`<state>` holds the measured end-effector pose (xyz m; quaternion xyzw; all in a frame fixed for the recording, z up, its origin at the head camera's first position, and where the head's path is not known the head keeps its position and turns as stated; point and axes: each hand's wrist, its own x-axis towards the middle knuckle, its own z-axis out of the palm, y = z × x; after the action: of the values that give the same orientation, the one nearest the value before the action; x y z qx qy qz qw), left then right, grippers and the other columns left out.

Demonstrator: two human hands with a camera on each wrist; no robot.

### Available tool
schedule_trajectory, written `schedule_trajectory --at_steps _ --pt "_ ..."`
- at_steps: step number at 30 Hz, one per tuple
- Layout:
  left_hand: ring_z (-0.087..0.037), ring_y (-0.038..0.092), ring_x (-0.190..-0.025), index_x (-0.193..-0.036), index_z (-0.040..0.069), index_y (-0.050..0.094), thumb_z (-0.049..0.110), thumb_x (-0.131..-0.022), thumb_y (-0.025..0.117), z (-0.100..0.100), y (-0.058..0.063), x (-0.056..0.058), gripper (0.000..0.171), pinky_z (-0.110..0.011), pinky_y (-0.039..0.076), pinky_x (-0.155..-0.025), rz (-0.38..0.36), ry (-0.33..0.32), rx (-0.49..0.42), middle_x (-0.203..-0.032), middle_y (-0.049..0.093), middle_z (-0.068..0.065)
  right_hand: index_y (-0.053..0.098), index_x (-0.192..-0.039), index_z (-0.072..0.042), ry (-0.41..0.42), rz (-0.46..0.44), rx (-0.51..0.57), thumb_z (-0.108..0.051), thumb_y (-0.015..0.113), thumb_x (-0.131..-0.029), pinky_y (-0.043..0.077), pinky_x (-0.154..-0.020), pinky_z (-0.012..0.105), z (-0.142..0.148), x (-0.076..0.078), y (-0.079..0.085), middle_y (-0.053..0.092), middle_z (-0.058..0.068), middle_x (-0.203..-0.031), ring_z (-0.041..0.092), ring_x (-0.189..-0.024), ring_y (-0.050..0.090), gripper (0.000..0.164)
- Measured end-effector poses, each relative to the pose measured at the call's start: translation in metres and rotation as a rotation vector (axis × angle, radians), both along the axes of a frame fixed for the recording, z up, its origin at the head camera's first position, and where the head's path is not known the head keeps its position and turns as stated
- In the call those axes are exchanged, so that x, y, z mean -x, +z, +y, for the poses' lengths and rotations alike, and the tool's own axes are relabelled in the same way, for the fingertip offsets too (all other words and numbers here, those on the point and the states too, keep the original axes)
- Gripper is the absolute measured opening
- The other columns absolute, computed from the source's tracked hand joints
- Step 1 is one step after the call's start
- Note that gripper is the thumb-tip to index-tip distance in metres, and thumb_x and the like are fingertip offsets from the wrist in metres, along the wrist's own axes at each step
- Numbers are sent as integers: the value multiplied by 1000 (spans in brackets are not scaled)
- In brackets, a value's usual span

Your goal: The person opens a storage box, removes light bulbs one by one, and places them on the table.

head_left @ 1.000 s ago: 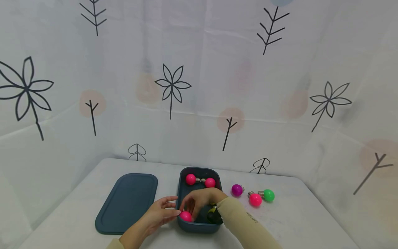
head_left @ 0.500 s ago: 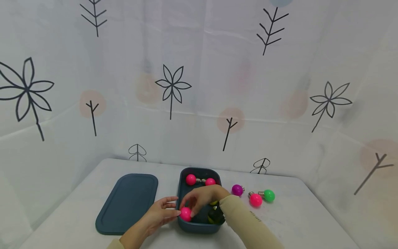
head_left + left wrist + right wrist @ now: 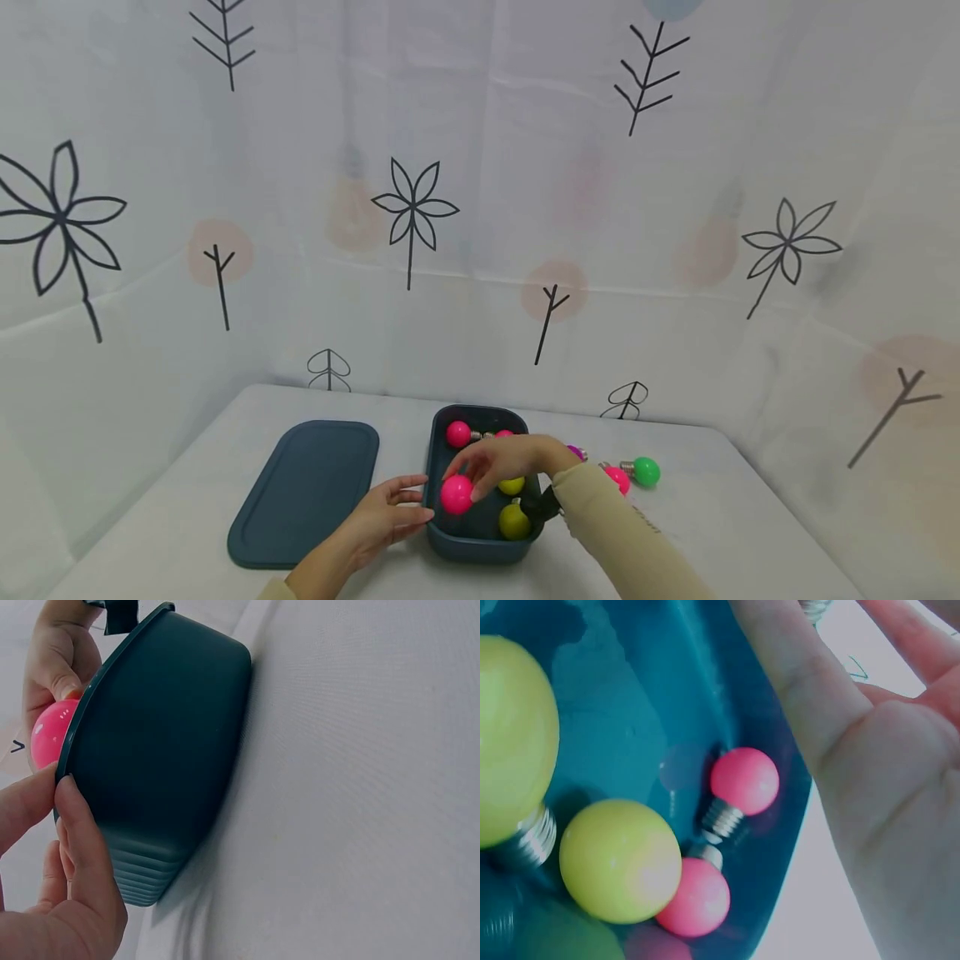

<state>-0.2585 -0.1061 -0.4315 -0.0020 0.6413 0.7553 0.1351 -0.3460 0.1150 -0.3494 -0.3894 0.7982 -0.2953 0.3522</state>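
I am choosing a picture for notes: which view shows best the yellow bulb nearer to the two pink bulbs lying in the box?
The right wrist view: the yellow bulb appears large, its round globe uncovered. The head view shows it small, partly behind the right hand. The left wrist view does not show it.

1. From the head camera, the right hand [image 3: 512, 457] hides its pink bulb's [image 3: 456, 496] base and part of another pink bulb [image 3: 503, 433] in the box's [image 3: 480, 550] far right corner.
2. The right sleeve [image 3: 630, 533], its lettering too small to read, partly covers a loose pink bulb [image 3: 620, 478].
3. The table's [image 3: 750, 533] near edge is cut off.
4. The right wrist view crops one yellow bulb [image 3: 511, 742].
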Motion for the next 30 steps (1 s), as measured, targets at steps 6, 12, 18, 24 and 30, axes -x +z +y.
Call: schedule_trajectory --at_steps 6,12,18,24,30 --pt "-17 59 -83 -133 -7 39 -1 -80 70 1 -1 0 62 -34 53 -79 -2 -2 -11 -109 51 -16 59 -120 -20 -50 22 73 -13 66 -86 49 -84 45 14 -4 5 60 2 -104 18 -96 56 35" --pt "-17 58 -83 -133 -7 40 -1 -80 71 1 1 -1 62 -34 53 -79 -10 7 -6 -108 51 -15 59 -120 -21 -132 16 97 -13 66 -86 48 -83 49 31 -12 9 60 3 -103 21 -97 55 36" --pt "-17 58 -83 -132 -7 41 -1 -79 72 1 2 -2 62 -34 53 -79 -15 13 -1 -108 51 -15 57 -122 -15 -154 20 145 -10 64 -87 48 -86 48 49 -20 11 60 4 -104 22 -98 55 36" --pt "-18 57 -84 -133 -7 40 -1 -79 71 0 1 -2 62 -33 53 -80 -11 8 -5 -107 50 -14 55 -124 -14 -170 79 161 -11 63 -89 50 -83 44 69 -22 11 58 3 -105 23 -99 54 37" --pt "-18 57 -84 -133 -7 40 -1 -78 72 1 1 -1 63 -33 53 -79 -13 8 -11 -108 50 -15 50 -130 -10 -191 82 187 -13 61 -91 49 -84 38 89 -24 11 58 5 -109 26 -102 54 40"
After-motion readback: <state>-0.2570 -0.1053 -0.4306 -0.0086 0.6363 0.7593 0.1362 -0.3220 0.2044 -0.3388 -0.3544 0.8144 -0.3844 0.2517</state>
